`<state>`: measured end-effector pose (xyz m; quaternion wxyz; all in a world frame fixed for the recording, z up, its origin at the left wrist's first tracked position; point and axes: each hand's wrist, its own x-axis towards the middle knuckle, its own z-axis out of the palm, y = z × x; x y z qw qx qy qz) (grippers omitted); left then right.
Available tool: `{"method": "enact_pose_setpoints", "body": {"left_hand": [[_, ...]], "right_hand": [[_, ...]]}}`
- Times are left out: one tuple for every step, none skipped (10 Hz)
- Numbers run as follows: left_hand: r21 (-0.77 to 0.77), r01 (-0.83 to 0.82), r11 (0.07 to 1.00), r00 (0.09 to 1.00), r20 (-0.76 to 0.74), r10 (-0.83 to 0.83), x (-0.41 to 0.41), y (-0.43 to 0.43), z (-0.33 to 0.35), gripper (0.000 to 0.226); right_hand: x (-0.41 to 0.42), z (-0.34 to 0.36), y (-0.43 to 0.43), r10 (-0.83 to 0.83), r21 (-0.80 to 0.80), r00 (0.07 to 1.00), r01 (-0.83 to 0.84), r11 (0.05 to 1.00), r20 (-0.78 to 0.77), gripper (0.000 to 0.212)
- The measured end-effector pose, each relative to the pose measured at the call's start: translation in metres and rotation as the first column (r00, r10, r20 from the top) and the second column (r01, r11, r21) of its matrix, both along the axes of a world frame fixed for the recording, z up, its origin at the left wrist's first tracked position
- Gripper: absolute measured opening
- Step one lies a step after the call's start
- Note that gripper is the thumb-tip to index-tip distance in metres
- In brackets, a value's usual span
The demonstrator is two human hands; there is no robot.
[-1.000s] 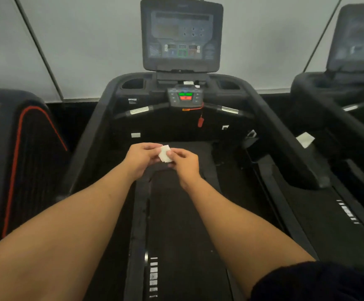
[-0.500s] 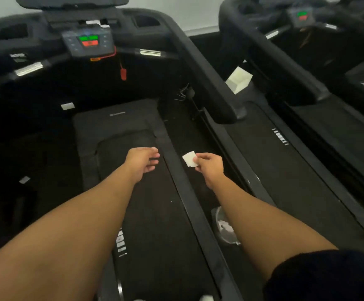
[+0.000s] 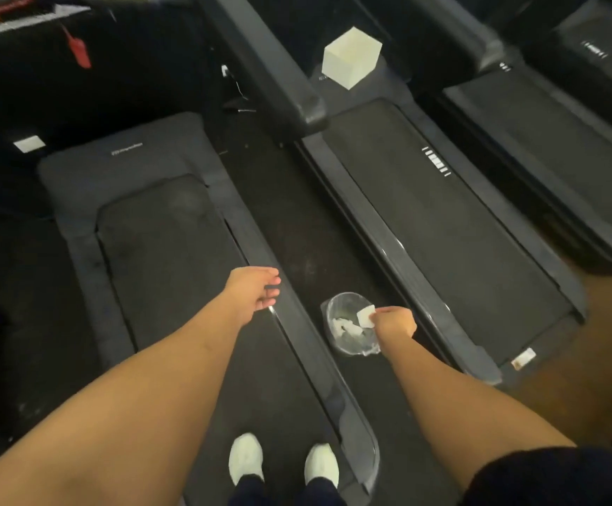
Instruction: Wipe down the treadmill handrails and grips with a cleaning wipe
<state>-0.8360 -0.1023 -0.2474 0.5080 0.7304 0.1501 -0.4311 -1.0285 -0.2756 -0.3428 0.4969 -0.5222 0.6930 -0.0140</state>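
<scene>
Head view, looking steeply down into a dim gym room with machines side by side.

At centre left, the black belt (image 3: 173, 272) of a treadmill (image 3: 78, 177), grey side strips on either edge. At bottom centre, two white shoes (image 3: 246, 458) standing on that belt.

Running from top centre down toward the middle, a thick dark handrail (image 3: 271, 67) ending in a rounded tip. At upper left, a red clip (image 3: 80, 52) hanging on a cord.

Just left of centre, the left hand (image 3: 255, 290), released, fingers loose and holding nothing, over the belt's right-hand side strip.

Right of centre, the right hand (image 3: 394, 321), pinching a small white wipe (image 3: 366, 315) between thumb and fingers. Directly over the mouth of a clear bag (image 3: 348, 345) with crumpled white scraps inside. Hard to tell whether wipe and bag touch.

Under the bag, a dark strip of floor (image 3: 297, 220) between the two machines.

To the right, a second treadmill (image 3: 443, 228) with a white marking on its belt, a white box (image 3: 352, 62) at its front end in the upper middle. Farther right, part of a third machine. At lower right, brown flooring and a dark sleeve (image 3: 552, 476).
</scene>
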Motion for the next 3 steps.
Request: {"method": "enact_pose_setpoints", "body": {"left_hand": [[0.015,0.007,1.0,1.0,0.007,-0.007,-0.004,-0.003,-0.012,0.015],[0.028,0.027,0.999,1.0,-0.002,-0.027,-0.008,0.002,-0.019,0.017],[0.034,0.004,0.999,1.0,-0.002,-0.004,-0.006,0.006,-0.023,0.016]], "right_hand": [[-0.013,-0.028,-0.011,-0.053,0.102,0.993,0.043,0.994,0.102,0.038],[-0.027,-0.045,-0.02,-0.134,0.151,0.989,0.124,0.981,0.061,0.05],[-0.035,-0.037,-0.018,-0.162,0.112,0.987,0.164,0.98,-0.02,0.04]]}}
